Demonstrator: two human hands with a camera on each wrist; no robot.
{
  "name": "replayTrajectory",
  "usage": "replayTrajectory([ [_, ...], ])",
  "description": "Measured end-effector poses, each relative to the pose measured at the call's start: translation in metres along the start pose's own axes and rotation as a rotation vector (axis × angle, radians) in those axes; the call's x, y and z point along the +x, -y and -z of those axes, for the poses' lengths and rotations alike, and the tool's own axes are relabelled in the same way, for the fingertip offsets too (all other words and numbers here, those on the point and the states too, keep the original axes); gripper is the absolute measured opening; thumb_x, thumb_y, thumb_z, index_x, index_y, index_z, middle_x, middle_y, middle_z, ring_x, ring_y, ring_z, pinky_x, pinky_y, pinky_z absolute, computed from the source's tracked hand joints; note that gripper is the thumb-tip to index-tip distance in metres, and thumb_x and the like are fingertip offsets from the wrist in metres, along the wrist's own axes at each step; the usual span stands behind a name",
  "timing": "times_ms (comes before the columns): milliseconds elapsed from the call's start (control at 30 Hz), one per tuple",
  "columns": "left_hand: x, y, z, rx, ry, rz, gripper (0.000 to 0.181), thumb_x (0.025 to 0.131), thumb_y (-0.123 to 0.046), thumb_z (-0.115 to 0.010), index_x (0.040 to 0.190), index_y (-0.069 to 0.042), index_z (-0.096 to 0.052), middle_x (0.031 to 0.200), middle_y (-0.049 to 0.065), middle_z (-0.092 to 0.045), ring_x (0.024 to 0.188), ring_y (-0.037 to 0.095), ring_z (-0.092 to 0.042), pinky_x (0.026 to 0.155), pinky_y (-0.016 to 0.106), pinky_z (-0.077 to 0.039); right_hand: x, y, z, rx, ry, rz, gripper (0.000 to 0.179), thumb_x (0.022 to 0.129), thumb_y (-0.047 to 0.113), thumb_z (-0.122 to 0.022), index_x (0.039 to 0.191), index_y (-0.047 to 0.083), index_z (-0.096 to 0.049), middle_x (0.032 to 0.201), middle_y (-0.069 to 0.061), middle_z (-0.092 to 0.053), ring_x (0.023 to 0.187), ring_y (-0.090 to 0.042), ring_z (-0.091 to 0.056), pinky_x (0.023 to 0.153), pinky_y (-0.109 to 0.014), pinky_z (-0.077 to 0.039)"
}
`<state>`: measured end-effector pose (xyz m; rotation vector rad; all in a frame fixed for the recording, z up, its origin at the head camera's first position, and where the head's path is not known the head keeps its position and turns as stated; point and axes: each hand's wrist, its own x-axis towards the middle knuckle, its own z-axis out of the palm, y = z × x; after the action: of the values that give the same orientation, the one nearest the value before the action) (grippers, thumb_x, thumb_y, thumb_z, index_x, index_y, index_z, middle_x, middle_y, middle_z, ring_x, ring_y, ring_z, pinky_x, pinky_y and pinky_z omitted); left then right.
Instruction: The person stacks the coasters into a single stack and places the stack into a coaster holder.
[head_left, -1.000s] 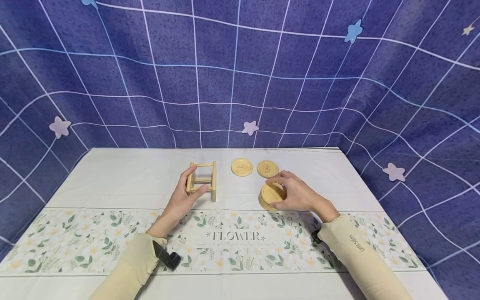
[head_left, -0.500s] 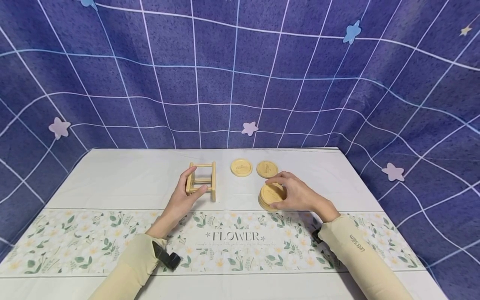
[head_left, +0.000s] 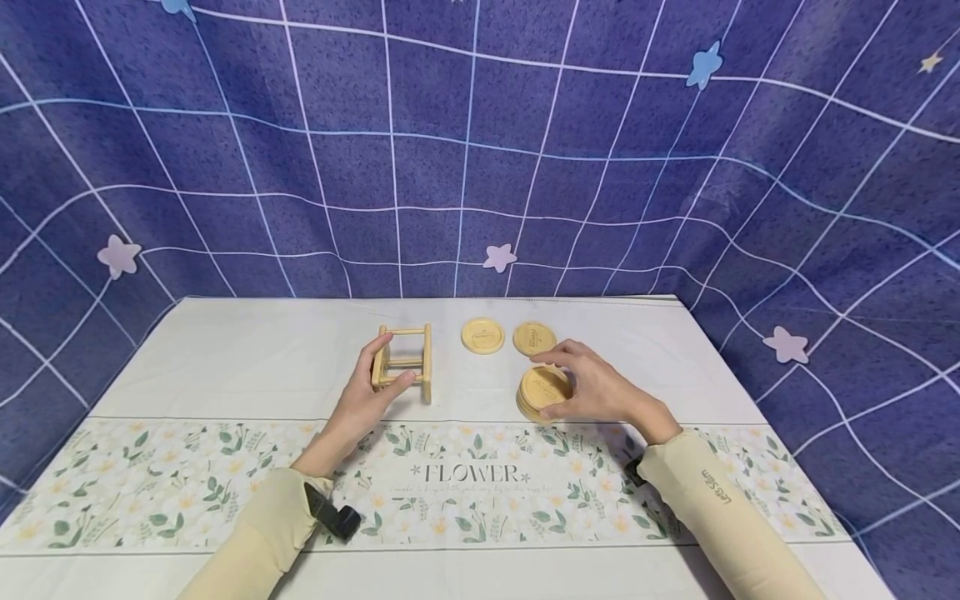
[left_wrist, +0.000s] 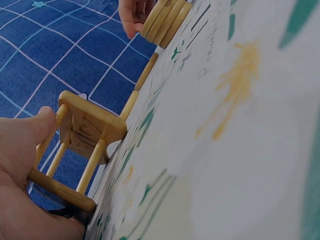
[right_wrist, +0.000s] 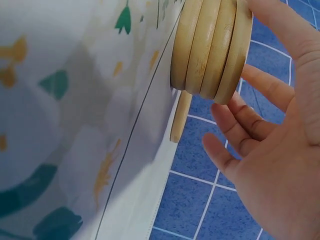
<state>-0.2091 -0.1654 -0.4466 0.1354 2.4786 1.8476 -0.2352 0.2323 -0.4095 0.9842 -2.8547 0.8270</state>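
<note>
My left hand (head_left: 363,396) grips the near end of a small wooden coaster holder (head_left: 428,354) on the white cloth. In the left wrist view, the holder's end plates (left_wrist: 95,120) and rods show, with the thumb and palm at one plate. To the right, several round wooden coasters form a stack (head_left: 546,388). My right hand (head_left: 603,392) curves loosely around its right side. A narrow gap shows between the index finger and the top coaster in the head view. In the right wrist view, the thumb lies by the top coaster (right_wrist: 235,55), the other fingers spread beside it.
Two single coasters lie flat behind the stack, a left one (head_left: 482,336) and a right one (head_left: 535,339). A floral band (head_left: 472,508) crosses the tablecloth nearer the person. Behind the table hangs a blue gridded curtain (head_left: 435,167).
My right index finger has lifted slightly away from the top coaster's far edge. The left hand and the coaster holder keep their place.
</note>
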Motion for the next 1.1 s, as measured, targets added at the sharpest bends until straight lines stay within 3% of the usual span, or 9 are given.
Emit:
replayTrajectory([
  [267, 0.001, 0.001, 0.000, 0.003, -0.002, -0.003, 0.089, 0.111, -0.038, -0.071, 0.179, -0.028, -0.016, 0.187, 0.010, -0.007, 0.171, 0.040, -0.008, 0.135, 0.064, -0.015, 0.003, 0.000, 0.007, 0.095, -0.042, -0.008, 0.073, 0.088, 0.033, -0.098, 0.152, 0.012, -0.068, 0.139, -0.015, -0.065, 0.132, -0.034, -0.061, 0.116, -0.060, -0.048],
  [467, 0.001, 0.001, -0.001, 0.013, -0.002, -0.005, 0.089, 0.111, -0.039, -0.071, 0.180, -0.027, -0.015, 0.187, 0.008, -0.006, 0.172, 0.039, -0.007, 0.136, 0.063, -0.015, 0.005, -0.006, 0.010, 0.127, -0.101, 0.025, 0.064, 0.093, 0.022, -0.093, 0.149, 0.004, -0.068, 0.133, -0.020, -0.067, 0.126, -0.041, -0.062, 0.111, -0.065, -0.050],
  [800, 0.002, 0.001, -0.001, 0.011, 0.002, -0.015, 0.088, 0.112, -0.037, -0.070, 0.179, -0.025, -0.015, 0.187, 0.008, -0.005, 0.172, 0.038, -0.007, 0.136, 0.061, -0.015, 0.010, -0.014, 0.014, 0.188, -0.163, 0.012, 0.058, 0.097, 0.015, -0.089, 0.149, 0.003, -0.068, 0.135, -0.022, -0.067, 0.128, -0.044, -0.062, 0.112, -0.069, -0.048],
  [1100, 0.001, 0.000, -0.001, 0.013, -0.002, -0.007, 0.087, 0.112, -0.036, -0.070, 0.179, -0.026, -0.016, 0.187, 0.009, -0.006, 0.172, 0.039, -0.007, 0.136, 0.062, -0.015, 0.022, -0.021, 0.013, 0.207, -0.231, 0.031, 0.055, 0.095, 0.012, -0.090, 0.146, 0.002, -0.070, 0.137, -0.021, -0.069, 0.123, -0.036, -0.063, 0.115, -0.060, -0.048],
])
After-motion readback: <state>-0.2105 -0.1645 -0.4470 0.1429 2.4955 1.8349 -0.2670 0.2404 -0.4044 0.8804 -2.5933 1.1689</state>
